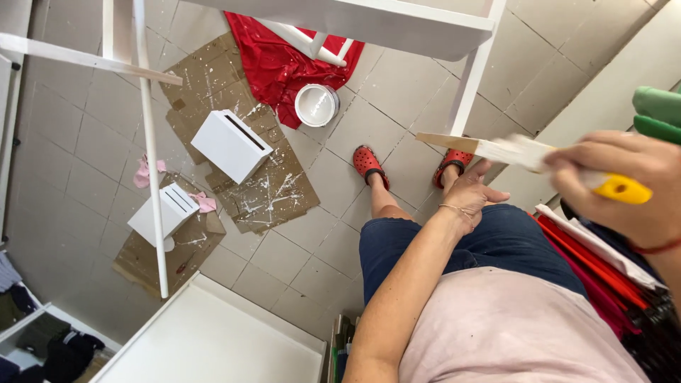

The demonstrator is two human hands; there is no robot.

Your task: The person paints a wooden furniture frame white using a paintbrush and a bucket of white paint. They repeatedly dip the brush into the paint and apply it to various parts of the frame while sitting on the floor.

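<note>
Paint can [316, 105] beside white boxes [231, 145]

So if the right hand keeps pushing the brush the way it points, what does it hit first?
Probably the white frame leg: the brush in the right hand has its tip just below it, though depth is unclear.

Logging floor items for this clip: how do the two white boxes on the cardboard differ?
The upper box looks bigger and shows one long dark slot on top; the lower box looks smaller, shows two thin slots, and is crossed by a white frame bar. Both are white, tilted, and sit on paint-spattered cardboard.
</note>
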